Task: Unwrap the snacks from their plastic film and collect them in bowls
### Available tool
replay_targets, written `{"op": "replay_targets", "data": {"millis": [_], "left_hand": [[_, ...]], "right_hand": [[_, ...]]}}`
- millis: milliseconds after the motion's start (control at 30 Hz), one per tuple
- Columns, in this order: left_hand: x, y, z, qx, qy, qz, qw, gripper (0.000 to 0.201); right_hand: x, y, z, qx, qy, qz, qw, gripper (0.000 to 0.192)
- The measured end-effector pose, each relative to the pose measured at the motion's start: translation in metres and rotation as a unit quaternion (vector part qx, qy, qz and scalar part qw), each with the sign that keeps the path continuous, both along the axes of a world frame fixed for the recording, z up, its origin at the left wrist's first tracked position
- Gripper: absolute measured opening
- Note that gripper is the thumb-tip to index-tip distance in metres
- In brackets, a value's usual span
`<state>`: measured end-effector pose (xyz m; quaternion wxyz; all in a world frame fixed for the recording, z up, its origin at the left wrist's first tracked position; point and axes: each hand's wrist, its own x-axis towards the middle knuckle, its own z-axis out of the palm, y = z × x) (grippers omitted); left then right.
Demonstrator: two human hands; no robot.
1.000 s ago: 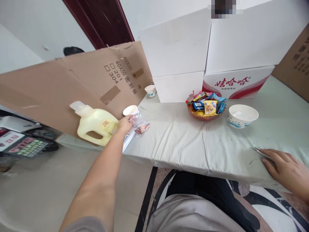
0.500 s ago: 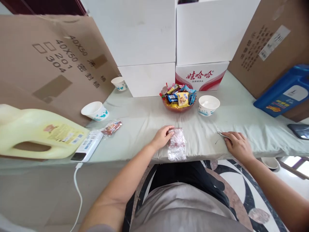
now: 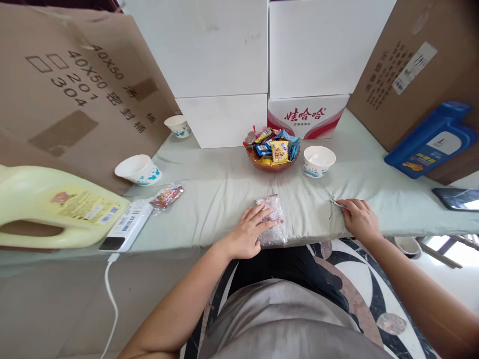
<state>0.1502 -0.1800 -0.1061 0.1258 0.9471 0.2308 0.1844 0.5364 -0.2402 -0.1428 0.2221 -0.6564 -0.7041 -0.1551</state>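
Note:
My left hand (image 3: 245, 234) lies on a crinkled clear plastic wrapper with reddish print (image 3: 275, 204) near the table's front edge. Its fingers are spread over the wrapper's left side, pressing on it rather than gripping. Farther right, my right hand (image 3: 361, 219) rests on the cloth, fingers curled round a slim silvery tool (image 3: 338, 203). The tool's tip points left, and most of it is hidden in the hand, so its kind is unclear. Beyond the hands stands an amber bowl (image 3: 275, 167) heaped with wrapped snacks, beside a white paper cup (image 3: 319, 162).
Left are a yellow jug (image 3: 75, 199), a white power bank (image 3: 129, 227) with a cable, a wrapped snack (image 3: 168, 196) and two paper cups (image 3: 140, 172). White boxes (image 3: 224, 119) stand behind. A blue bottle (image 3: 430, 144) and a phone (image 3: 456, 198) lie right.
My left hand has shifted from holding the wrapper's upper left edge to lying with spread fingers over its left side. My right hand stays on the cloth with the tool. The view has shifted slightly.

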Motion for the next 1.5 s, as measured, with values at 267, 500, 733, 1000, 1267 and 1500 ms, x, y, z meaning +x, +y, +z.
{"op": "replay_targets", "data": {"millis": [267,500,733,1000,1267,1500], "left_hand": [[0.022,0.014,-0.017,-0.009,-0.218,0.156,0.963,0.007],[0.039,0.011,-0.035,-0.026,-0.289,0.283,0.914,0.014],[0.032,0.007,-0.036,-0.03,-0.293,0.278,0.914,0.015],[0.032,0.007,-0.031,-0.001,-0.234,0.175,0.956,0.028],[0.034,0.006,-0.041,0.018,-0.248,0.242,0.938,0.014],[0.023,0.004,-0.028,-0.104,-0.3,0.296,0.901,0.022]], "right_hand": [[-0.001,0.003,0.007,-0.02,0.033,0.013,0.999,0.029],[-0.096,-0.001,0.048,-0.061,0.134,0.114,0.983,0.031],[-0.188,0.007,0.072,-0.215,-0.03,0.178,0.96,0.034],[-0.094,-0.006,0.048,-0.208,-0.021,0.08,0.975,0.042],[-0.108,-0.003,0.043,-0.019,0.104,0.122,0.987,0.035],[-0.167,0.0,0.035,-0.083,0.081,0.29,0.95,0.031]]}}
